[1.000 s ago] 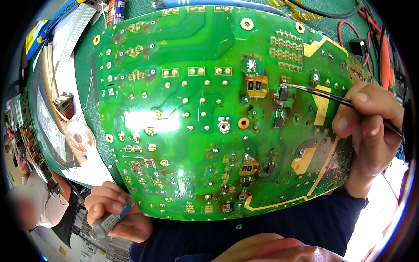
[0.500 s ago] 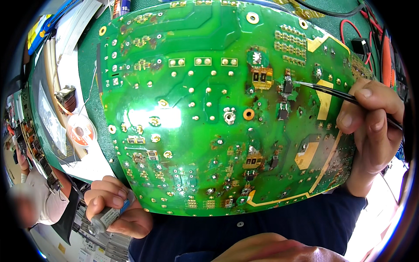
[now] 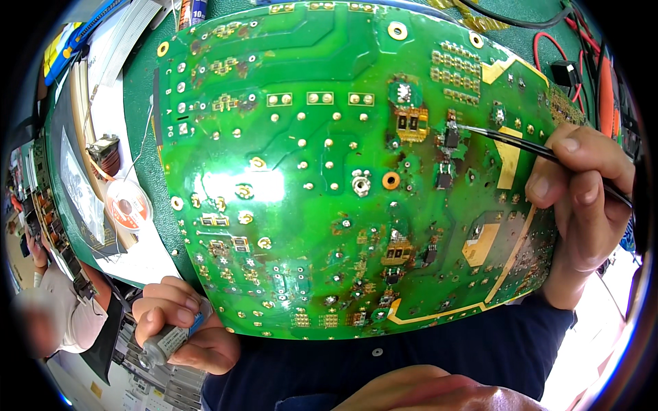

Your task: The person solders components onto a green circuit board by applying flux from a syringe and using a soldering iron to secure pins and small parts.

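Note:
A large green circuit board (image 3: pixel 322 212) fills the middle, with brown stains around several parts. In my right hand (image 3: pixel 589 168) is a pair of slim black tweezers (image 3: pixel 524 145), pinched between thumb and fingers. Their bright tip rests at or just over the upper edge of a small black chip (image 3: pixel 452 137); contact cannot be made out. A second black chip (image 3: pixel 444 179) sits below that one. My left hand (image 3: pixel 164 301) is at the board's lower left corner, its fingers closed round a small grey tube (image 3: pixel 162 346) with a printed label.
Left of the board lie a solder wire spool (image 3: pixel 127 205), a copper-wound coil (image 3: pixel 104 155) and a clear plastic bag (image 3: pixel 79 181). Red and black cables (image 3: pixel 541 48) run at the upper right. Another person (image 3: pixel 68 308) is at the far left. A green mat (image 3: pixel 140 137) lies underneath.
The left part of the board has shifted very slightly to the right. Both hands, the tube and the tweezers tip stay nearly in place.

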A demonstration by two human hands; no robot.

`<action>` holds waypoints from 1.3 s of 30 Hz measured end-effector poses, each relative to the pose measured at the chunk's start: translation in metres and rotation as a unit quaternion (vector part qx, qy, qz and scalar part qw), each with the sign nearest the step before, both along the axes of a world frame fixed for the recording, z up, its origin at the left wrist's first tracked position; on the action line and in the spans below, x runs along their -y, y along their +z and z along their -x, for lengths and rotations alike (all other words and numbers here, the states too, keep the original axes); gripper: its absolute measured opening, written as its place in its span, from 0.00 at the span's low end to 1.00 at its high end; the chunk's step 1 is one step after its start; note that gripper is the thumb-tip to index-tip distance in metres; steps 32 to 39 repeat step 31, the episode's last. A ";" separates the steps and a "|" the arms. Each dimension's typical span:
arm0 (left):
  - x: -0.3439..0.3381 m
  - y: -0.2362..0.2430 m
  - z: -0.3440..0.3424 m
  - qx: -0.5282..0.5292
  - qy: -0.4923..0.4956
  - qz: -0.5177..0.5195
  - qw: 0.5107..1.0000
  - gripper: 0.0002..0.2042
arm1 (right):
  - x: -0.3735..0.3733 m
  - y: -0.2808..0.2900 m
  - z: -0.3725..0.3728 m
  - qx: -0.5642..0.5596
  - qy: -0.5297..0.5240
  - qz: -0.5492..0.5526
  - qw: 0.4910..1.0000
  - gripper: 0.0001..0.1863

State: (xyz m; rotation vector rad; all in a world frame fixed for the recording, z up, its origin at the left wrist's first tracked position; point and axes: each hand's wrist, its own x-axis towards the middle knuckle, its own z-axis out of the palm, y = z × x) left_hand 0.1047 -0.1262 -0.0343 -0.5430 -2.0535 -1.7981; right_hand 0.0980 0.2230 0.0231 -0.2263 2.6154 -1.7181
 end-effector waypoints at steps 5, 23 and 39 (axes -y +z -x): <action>0.000 0.000 0.000 0.000 -0.004 0.000 1.000 0.22 | -0.001 0.001 0.000 0.000 0.007 -0.018 1.000 0.16; 0.000 0.000 0.001 -0.003 -0.007 -0.005 1.000 0.22 | 0.003 0.001 0.004 -0.009 0.010 -0.002 1.000 0.17; 0.001 -0.001 0.000 0.002 -0.009 -0.004 1.000 0.22 | 0.002 0.001 0.004 -0.005 0.018 -0.012 1.000 0.16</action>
